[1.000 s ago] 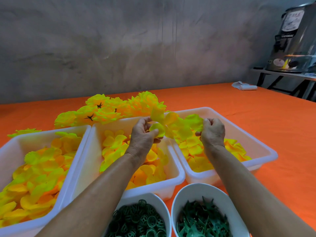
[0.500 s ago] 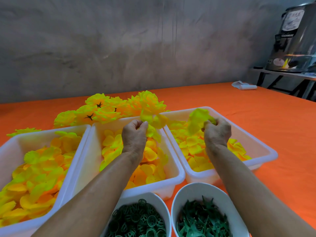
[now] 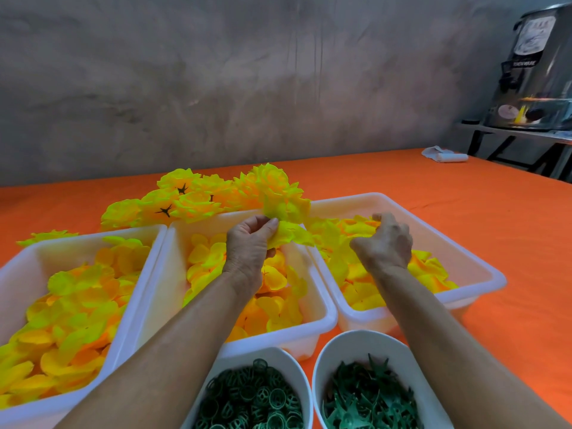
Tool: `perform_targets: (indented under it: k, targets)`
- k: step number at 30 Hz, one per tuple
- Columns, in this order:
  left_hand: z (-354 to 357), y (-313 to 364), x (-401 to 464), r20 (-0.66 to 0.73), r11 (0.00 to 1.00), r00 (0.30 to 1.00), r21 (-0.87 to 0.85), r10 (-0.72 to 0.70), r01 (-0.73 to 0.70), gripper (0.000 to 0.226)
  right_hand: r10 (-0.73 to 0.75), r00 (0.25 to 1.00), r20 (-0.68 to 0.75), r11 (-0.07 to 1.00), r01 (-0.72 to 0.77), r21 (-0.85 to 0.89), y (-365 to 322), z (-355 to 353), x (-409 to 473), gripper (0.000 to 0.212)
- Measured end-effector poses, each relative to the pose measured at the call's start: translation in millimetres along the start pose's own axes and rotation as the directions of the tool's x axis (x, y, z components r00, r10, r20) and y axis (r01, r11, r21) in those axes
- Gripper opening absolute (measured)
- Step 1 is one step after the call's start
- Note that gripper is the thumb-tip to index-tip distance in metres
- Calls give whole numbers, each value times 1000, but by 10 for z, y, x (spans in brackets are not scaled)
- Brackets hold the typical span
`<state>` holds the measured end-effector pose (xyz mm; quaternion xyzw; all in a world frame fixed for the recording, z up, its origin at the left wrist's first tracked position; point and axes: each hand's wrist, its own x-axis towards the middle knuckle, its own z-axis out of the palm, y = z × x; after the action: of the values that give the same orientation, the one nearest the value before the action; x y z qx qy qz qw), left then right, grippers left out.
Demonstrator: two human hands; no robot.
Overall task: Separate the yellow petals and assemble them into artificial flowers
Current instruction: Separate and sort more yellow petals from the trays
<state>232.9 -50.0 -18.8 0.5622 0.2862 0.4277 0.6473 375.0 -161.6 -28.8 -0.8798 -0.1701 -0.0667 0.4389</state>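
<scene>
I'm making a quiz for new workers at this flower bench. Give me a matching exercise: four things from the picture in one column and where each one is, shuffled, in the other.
Things
1. left hand
2. right hand
3. green rings
4. finished flowers

Places
A. on the orange cloth behind the trays
B. reaching into the right tray, at its petals
C. in the near left bowl
D. above the middle tray, holding yellow petals

Pairs: 1-D, 2-B, 3-C, 4-A
</scene>
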Motion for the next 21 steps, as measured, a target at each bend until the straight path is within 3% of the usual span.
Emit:
perform_targets:
  k: [2,5,7,10,12,15,21]
  targets:
    - [3,-11,2,28,1000,1000,-12,4,-3,11,-215,975,-62,976,218,32,-61,4,-41,48]
    - [3,-19,9,35,999,999,-34,8,-7,12,-563,825,-52,798,559,226,-167,9,-144,34]
    - [3,-25,14,35,999,999,-40,3,-2,16,-710,703,53,689,677,258,-194,16,-233,41]
    - [8,-36,7,82,998,996,-64,-17,23,21,-801,571,181,599,775,201,-194,72,-283,49]
    - [11,-40,-2,121,997,992,-66,-33,41,21,-808,561,180,587,791,171,-193,105,-276,37]
    - [16,-51,-1,137,998,990,-49,-42,49,17,-770,628,111,638,755,151,-168,133,-235,16]
    - [13,-23,32,101,992,995,-125,-16,29,19,-750,658,71,654,721,229,-177,138,-249,3]
